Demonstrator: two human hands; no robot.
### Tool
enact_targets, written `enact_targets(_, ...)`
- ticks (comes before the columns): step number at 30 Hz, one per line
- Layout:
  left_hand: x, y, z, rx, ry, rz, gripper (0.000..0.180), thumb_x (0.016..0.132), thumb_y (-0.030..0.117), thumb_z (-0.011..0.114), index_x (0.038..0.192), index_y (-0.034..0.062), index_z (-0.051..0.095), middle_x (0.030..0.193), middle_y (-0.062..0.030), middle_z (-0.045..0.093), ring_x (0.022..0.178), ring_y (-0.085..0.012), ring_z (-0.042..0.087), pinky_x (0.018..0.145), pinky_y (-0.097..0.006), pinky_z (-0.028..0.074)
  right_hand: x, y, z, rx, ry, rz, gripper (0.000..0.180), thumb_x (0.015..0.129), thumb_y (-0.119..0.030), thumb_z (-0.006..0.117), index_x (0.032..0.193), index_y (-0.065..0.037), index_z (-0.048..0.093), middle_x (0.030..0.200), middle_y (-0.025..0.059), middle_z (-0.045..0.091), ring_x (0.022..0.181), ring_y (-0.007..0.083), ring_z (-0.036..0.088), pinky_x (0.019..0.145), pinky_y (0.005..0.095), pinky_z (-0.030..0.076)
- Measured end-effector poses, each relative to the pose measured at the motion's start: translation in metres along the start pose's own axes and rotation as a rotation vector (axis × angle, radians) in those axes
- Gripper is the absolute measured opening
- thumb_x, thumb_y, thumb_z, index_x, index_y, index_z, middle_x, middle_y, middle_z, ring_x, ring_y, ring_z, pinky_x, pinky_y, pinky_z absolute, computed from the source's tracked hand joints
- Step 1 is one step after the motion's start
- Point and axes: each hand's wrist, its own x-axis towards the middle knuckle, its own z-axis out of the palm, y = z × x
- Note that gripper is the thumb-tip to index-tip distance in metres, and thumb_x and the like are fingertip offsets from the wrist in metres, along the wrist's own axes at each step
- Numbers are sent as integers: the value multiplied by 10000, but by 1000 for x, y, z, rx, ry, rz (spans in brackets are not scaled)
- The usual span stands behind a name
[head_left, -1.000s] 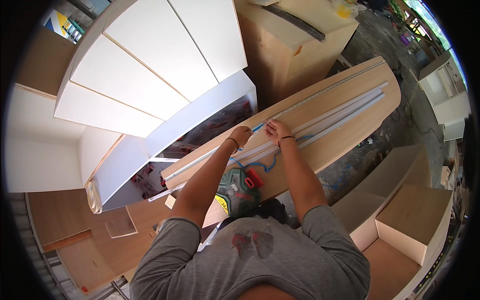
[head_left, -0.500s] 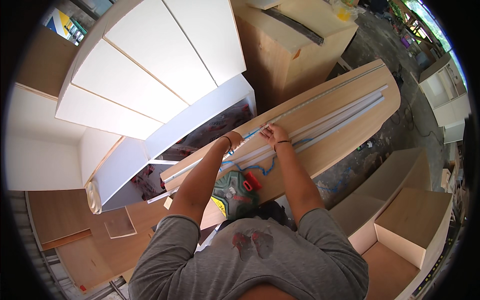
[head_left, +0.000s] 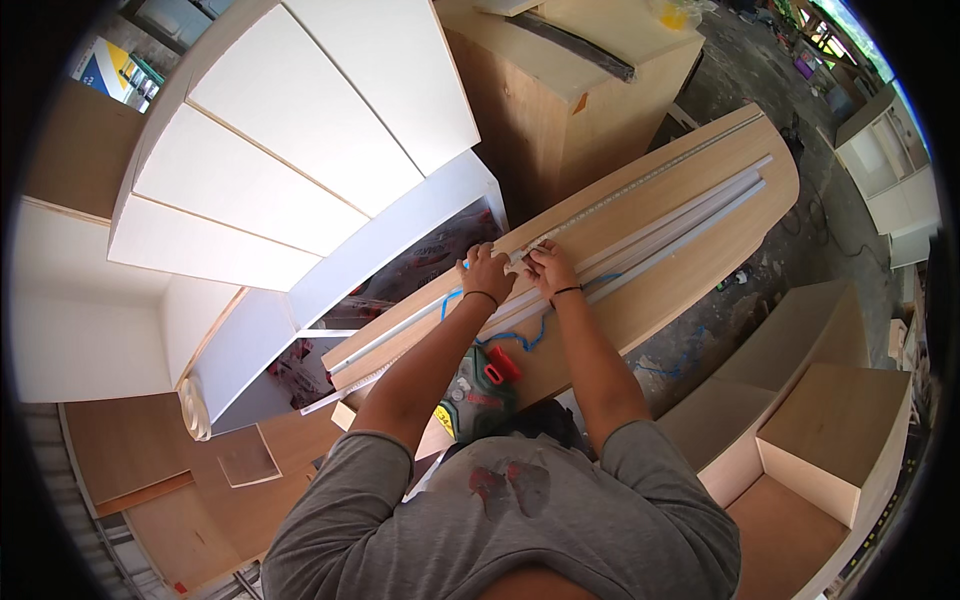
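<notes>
My left hand [head_left: 487, 273] rests over the far side of a long wooden board [head_left: 690, 255], palm down with bent fingers around a thin pale strip [head_left: 400, 330]. Close beside it, my right hand [head_left: 550, 268] has its fingertips pinched together on a thin, light-coloured strip [head_left: 620, 190] that runs toward the board's far right end. What lies directly under the left fingers is partly hidden. Several white strips [head_left: 680, 225] lie lengthwise on the board, nearer me. A loose blue tie [head_left: 520, 340] curls across them by my right wrist.
A green and dark housing with a yellow label [head_left: 475, 395] and a red piece [head_left: 500, 367] sits against my front. White curved cabinetry [head_left: 290, 130] stands at the far left, a wooden box [head_left: 570, 100] beyond the board. Open wooden cabinets [head_left: 800, 420] stand at the right.
My left hand has moved to the right, closer to the right hand, and turned more palm down. My right hand stays nearly in place. The view has shifted slightly.
</notes>
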Motion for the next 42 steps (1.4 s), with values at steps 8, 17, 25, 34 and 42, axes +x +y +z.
enact_targets(8,24,-7,-8,-60,-154,-14,243,826,238,506,861,50,656,1083,-94,574,1094,-299,493,875,-611,371,2,5,10,-107,89,-78,304,796,-60,609,1052,-85,447,896,51,599,810,160,593,680,325,495)
enact_targets(17,34,-12,-8,-173,-123,44,164,799,151,502,820,39,620,1019,-147,585,922,-338,569,783,-445,476,-7,13,34,35,191,-47,256,777,-29,615,998,-53,487,920,80,610,826,178,607,737,357,521)
enact_targets(25,20,14,-32,48,-125,206,166,761,91,527,891,28,609,1244,-83,464,1087,-285,506,796,-413,504,2,1,25,82,196,176,66,797,-41,580,858,-18,580,844,80,617,771,194,600,755,369,520)
enact_targets(34,27,26,-47,41,-97,219,175,764,97,525,902,23,603,1258,-67,447,1131,-279,477,791,-421,510,14,-12,18,-136,103,257,80,790,-63,583,856,-18,584,814,83,613,753,178,600,714,359,527)
enact_targets(42,35,12,-37,4,-26,182,171,802,139,493,886,31,594,1167,-90,501,1044,-295,529,755,-438,507,5,4,15,-134,248,27,78,790,-80,539,847,-45,579,761,48,614,674,142,607,592,344,518)
